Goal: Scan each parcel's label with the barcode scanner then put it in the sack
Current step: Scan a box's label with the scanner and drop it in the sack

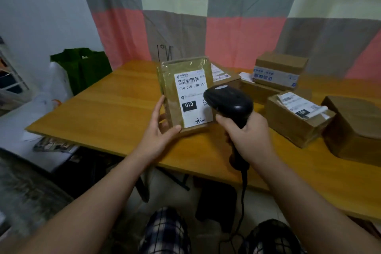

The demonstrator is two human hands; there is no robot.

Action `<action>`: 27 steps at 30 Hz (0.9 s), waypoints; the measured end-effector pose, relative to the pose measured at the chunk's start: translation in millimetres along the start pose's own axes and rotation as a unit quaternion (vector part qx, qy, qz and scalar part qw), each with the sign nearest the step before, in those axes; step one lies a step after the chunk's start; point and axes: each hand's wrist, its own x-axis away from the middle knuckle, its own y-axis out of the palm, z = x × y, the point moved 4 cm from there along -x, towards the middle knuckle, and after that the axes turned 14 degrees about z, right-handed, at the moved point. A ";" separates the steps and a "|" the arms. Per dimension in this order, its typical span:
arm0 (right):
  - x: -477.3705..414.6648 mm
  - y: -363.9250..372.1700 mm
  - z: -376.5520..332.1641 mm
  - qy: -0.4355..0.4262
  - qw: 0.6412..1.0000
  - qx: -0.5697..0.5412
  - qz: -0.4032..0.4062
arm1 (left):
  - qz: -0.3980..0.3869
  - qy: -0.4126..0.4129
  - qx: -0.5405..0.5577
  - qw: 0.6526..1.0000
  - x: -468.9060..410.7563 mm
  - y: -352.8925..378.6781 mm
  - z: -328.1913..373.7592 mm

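The person is in the middle of the scan step. The left hand [156, 130] holds a flat brown parcel [175, 97] standing up on the table [107, 109], with the thumb pressed on the front near the bottom corner and the other fingers going round the left edge. The white label [190, 93] faces the person. The right hand [249, 136] has its fingers curled tight round the handle of the black barcode scanner [228, 103], and the scanner's head is just in front of the label, covering a bit of it. It looks like this parcel is being scanned now, so it is not yet in the sack. A green bag [82, 68] stands at the far left corner of the table and may be the sack; a white bag [55, 84] is beside it. Nobody can tell from here if any parcels are inside. As for counting: there is one scanner and one parcel in the hand. Five more seem to wait on the table: a taped box [280, 68], the long box [259, 90] under it, a low parcel [223, 75] behind the held one, a labelled box [288, 128], and a big plain box [354, 130]. So most of the job seems left to do.
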 end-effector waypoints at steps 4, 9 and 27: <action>21.6 20.0 5.4 0.007 1.000 -0.010 0.012 | 0.001 -0.019 -0.034 0.999 9.0 -18.3 -22.8; 33.3 30.3 11.2 0.024 0.999 -0.022 0.027 | 0.004 -0.009 -0.032 0.999 13.7 -18.6 -20.7; 42.7 36.2 4.9 0.023 0.999 -0.030 -0.005 | 0.049 0.001 -0.008 0.999 26.8 -31.7 -14.5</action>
